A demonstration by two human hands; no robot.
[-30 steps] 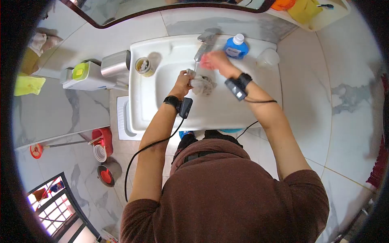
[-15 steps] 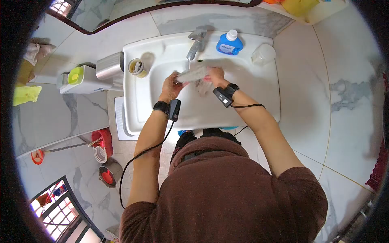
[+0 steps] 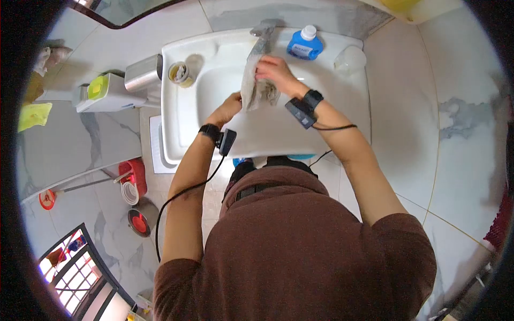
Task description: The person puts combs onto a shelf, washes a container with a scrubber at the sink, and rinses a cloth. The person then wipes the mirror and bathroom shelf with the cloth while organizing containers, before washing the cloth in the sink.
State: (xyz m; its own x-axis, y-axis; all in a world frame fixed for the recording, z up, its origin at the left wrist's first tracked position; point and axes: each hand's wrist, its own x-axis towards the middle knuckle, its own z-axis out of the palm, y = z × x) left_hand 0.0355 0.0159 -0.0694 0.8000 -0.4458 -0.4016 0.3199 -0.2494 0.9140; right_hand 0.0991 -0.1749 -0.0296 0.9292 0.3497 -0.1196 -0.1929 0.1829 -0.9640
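A wet, light grey cloth (image 3: 249, 88) hangs in folds over the basin of the white sink (image 3: 225, 144), just in front of the metal faucet (image 3: 261, 41). My right hand (image 3: 278, 75) grips its upper part, close under the spout. Lower down, my left hand (image 3: 229, 108) is closed at the cloth's left edge; its fingertips are partly hidden there. The cloth covers the end of the spout.
On the sink's back ledge stand a blue bottle with a white cap (image 3: 305, 44) and a clear plastic cup (image 3: 350, 60). A jar (image 3: 180, 73) sits at the left rim. Wrist devices trail black cables. A red bucket (image 3: 135, 179) is on the floor at left.
The cloth has gone from stretched sideways between both hands to hanging lengthwise. My right hand has moved up toward the faucet, while my left stays lower at the cloth's edge.
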